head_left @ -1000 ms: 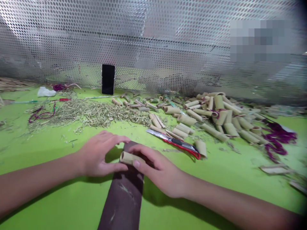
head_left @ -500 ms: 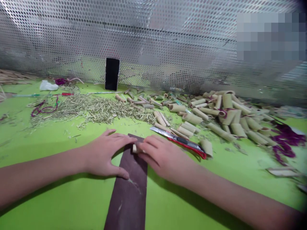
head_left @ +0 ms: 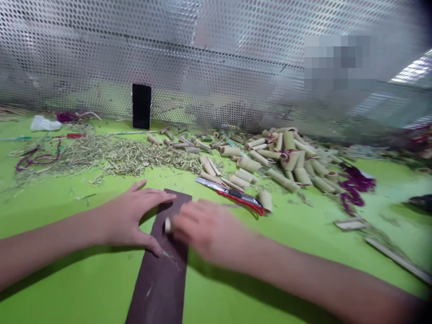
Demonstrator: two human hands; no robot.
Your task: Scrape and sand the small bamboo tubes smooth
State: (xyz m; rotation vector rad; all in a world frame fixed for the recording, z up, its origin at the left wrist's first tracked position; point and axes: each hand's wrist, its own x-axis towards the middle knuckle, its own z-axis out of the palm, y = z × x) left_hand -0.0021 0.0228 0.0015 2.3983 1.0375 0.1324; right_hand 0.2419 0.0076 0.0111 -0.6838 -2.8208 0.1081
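A dark brown strip of what looks like sandpaper [head_left: 158, 288] lies lengthwise on the green table, with pale dust streaks on it. My left hand [head_left: 124, 220] is spread open, its fingertips and thumb resting on the strip's left edge. Pinched in my right hand [head_left: 209, 229], which is blurred, is a short piece of bamboo tube [head_left: 168, 225]. Its pale end shows against the strip; my fingers hide the rest. Just beyond the right hand lies a red utility knife [head_left: 232, 194] with its blade out, beside a loose bamboo tube [head_left: 265, 201].
Many cut bamboo tubes [head_left: 290, 157] are heaped at the back right, near purple yarn [head_left: 357, 182]. Shavings [head_left: 124, 153] spread across the back left. A phone [head_left: 141, 106] stands against the perforated metal screen [head_left: 216, 81]. Bamboo slivers [head_left: 398, 258] lie at right.
My right hand has drawn the bamboo piece along the strip toward me. The left hand keeps its place on the strip. The whole view has shifted, so things appear further left.
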